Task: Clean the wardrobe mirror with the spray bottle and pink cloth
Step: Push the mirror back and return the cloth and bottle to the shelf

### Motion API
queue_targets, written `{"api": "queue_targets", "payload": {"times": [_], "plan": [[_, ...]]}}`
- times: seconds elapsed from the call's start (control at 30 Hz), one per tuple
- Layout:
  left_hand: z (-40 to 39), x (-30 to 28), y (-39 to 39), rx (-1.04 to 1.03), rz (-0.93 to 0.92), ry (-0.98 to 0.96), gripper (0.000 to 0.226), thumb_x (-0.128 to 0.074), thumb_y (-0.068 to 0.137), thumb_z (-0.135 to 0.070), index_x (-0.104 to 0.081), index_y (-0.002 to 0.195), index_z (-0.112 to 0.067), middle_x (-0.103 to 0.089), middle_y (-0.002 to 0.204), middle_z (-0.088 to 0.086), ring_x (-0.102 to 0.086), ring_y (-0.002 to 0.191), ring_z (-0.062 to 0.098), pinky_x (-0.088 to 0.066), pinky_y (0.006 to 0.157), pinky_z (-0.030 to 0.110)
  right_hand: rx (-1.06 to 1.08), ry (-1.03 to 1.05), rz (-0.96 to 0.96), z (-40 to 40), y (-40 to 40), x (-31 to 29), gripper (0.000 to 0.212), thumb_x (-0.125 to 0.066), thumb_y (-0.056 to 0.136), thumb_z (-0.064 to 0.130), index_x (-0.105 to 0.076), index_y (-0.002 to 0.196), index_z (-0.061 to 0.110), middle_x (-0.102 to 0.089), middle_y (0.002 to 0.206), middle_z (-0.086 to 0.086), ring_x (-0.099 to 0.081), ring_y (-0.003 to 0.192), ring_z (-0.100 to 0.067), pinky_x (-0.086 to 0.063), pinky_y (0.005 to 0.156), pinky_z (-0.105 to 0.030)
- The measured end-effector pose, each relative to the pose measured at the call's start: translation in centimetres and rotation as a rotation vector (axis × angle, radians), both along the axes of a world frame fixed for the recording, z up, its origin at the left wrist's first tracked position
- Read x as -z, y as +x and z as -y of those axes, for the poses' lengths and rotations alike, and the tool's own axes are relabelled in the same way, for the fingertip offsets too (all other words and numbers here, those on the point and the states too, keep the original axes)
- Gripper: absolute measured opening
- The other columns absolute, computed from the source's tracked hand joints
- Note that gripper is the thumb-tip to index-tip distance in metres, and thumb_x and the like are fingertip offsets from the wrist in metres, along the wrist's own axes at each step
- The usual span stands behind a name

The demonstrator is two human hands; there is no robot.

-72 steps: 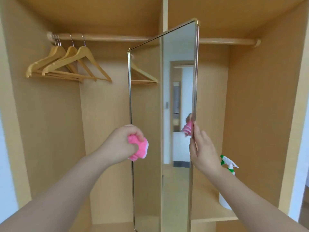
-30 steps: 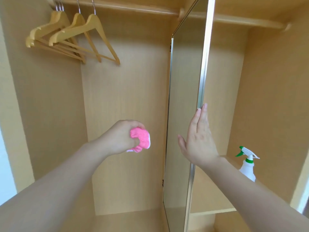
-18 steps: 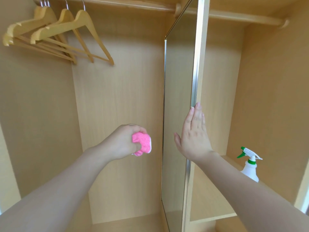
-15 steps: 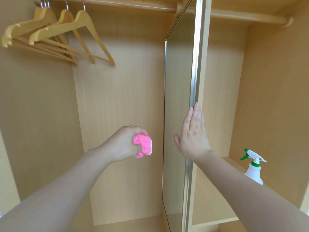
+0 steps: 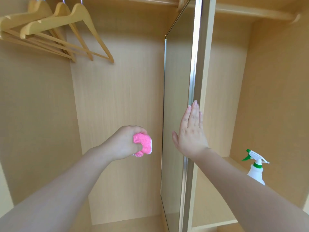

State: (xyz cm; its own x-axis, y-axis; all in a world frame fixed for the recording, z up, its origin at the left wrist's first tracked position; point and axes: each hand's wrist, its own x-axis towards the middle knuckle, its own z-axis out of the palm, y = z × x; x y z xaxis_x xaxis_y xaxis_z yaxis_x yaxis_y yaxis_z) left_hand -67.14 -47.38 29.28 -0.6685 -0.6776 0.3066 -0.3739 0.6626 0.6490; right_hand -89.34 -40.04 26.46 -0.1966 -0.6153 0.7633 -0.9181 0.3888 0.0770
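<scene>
The tall wardrobe mirror (image 5: 177, 97) with its metal frame stands almost edge-on in the middle of the open wardrobe, its glass facing left. My right hand (image 5: 190, 133) presses flat with straight fingers against the mirror's front frame edge. My left hand (image 5: 123, 143) grips the bunched pink cloth (image 5: 143, 144) just left of the mirror, a short gap away from the glass. The white spray bottle (image 5: 255, 169) with a green and white trigger stands on the right-hand shelf, partly behind my right forearm.
Several wooden hangers (image 5: 55, 29) hang from the rail (image 5: 250, 12) at the top left. The wardrobe's back panel (image 5: 117, 97) and side walls enclose the space. A wooden shelf (image 5: 215, 221) spans the lower right compartment.
The mirror has swung from facing me to nearly edge-on. My right hand went from holding its edge to pressing flat on the frame. The left hand kept the cloth, barely moving.
</scene>
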Motion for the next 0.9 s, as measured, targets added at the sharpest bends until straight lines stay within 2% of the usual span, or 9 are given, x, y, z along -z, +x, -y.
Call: {"api": "queue_targets", "payload": {"times": [0.1, 0.2, 0.27, 0.37, 0.53, 0.67, 0.8, 0.87, 0.9], "plan": [[-1.0, -0.4, 0.0, 0.032, -0.007, 0.01, 0.043, -0.055, 0.08, 0.007, -0.062, 0.109, -0.024, -0.057, 0.112, -0.008, -0.072, 0.071, 0.01, -0.053, 0.057, 0.016, 0.036, 0.054, 0.021, -0.8, 0.1, -0.3, 0.095, -0.048, 0.089, 0.042, 0.009, 0.144, -0.012, 0.006, 0.153, -0.035, 0.002, 0.145, -0.044, -0.014, 0.117, -0.054], [-2.3, -1.2, 0.1, 0.06, -0.039, 0.014, 0.042, -0.054, 0.08, 0.009, -0.062, 0.107, -0.024, -0.057, 0.109, -0.006, -0.068, 0.062, 0.001, -0.047, 0.052, 0.01, 0.013, 0.113, 0.03, -3.0, 0.3, -1.1, 0.087, -0.043, 0.094, 0.042, 0.009, 0.149, -0.001, 0.01, 0.158, -0.022, 0.004, 0.147, -0.036, -0.012, 0.119, -0.051], [-3.5, -1.5, -0.1, 0.093, -0.069, 0.041, 0.043, -0.052, 0.081, 0.01, -0.062, 0.107, -0.022, -0.057, 0.107, -0.004, -0.068, 0.06, 0.002, -0.048, 0.052, 0.012, -0.044, 0.122, 0.044, -5.3, 0.3, -1.9, 0.075, -0.041, 0.096, 0.04, -0.004, 0.152, 0.006, -0.003, 0.16, -0.016, -0.005, 0.147, -0.032, -0.015, 0.118, -0.047], [-5.7, -1.4, -1.1, 0.145, -0.106, 0.061, 0.043, -0.052, 0.081, 0.011, -0.063, 0.106, -0.022, -0.059, 0.106, -0.002, -0.068, 0.061, 0.006, -0.049, 0.051, 0.012, -0.075, 0.078, 0.071, -9.1, -0.6, -2.2, 0.057, -0.047, 0.094, 0.032, -0.032, 0.144, 0.01, -0.038, 0.146, -0.012, -0.034, 0.134, -0.031, -0.03, 0.108, -0.042], [-10.2, 0.1, -4.9, 0.237, -0.141, 0.07, 0.041, -0.054, 0.082, 0.01, -0.063, 0.107, -0.02, -0.057, 0.112, 0.005, -0.064, 0.055, -0.004, -0.043, 0.046, 0.006, 0.044, 0.104, 0.269, -15.0, -4.8, -0.1, 0.046, -0.049, 0.094, 0.025, -0.045, 0.137, 0.012, -0.052, 0.129, -0.009, -0.048, 0.118, -0.03, -0.042, 0.088, -0.035], [-13.5, 3.0, -9.4, 0.309, -0.15, 0.182, 0.04, -0.051, 0.084, 0.014, -0.063, 0.109, -0.015, -0.054, 0.115, 0.007, -0.066, 0.054, 0.0, -0.048, 0.047, 0.01, 0.128, 0.097, 0.462, -17.9, -9.9, 2.6, 0.038, -0.048, 0.092, 0.022, -0.056, 0.128, 0.013, -0.058, 0.12, -0.009, -0.055, 0.111, -0.029, -0.045, 0.082, -0.033], [-14.3, 6.0, -14.2, 0.292, -0.114, 0.102, 0.041, -0.054, 0.078, 0.011, -0.066, 0.096, -0.024, -0.056, 0.115, -0.006, -0.067, 0.081, 0.009, -0.049, 0.056, 0.008, 0.138, 0.076, 0.626, -18.9, -16.4, 5.9, 0.03, -0.05, 0.089, 0.018, -0.065, 0.115, 0.014, -0.065, 0.115, -0.007, -0.058, 0.099, -0.026, -0.048, 0.075, -0.032], [-14.3, 7.3, -16.8, 0.263, -0.11, 0.14, 0.039, -0.051, 0.078, 0.014, -0.07, 0.089, -0.019, -0.057, 0.111, -0.011, -0.067, 0.075, 0.009, -0.054, 0.059, 0.012, 0.135, 0.058, 0.719, -18.7, -20.3, 7.6, 0.032, -0.052, 0.088, 0.018, -0.064, 0.117, 0.014, -0.065, 0.11, -0.004, -0.057, 0.089, -0.025, -0.041, 0.065, -0.027], [-14.3, 8.0, -18.1, 0.232, -0.11, 0.187, 0.037, -0.05, 0.078, 0.015, -0.072, 0.086, -0.014, -0.058, 0.109, -0.012, -0.068, 0.071, 0.013, -0.058, 0.06, 0.021, 0.139, 0.058, 0.757, -18.5, -22.4, 8.5, 0.034, -0.053, 0.087, 0.019, -0.061, 0.12, 0.013, -0.063, 0.105, -0.005, -0.055, 0.08, -0.023, -0.037, 0.058, -0.025]]}}
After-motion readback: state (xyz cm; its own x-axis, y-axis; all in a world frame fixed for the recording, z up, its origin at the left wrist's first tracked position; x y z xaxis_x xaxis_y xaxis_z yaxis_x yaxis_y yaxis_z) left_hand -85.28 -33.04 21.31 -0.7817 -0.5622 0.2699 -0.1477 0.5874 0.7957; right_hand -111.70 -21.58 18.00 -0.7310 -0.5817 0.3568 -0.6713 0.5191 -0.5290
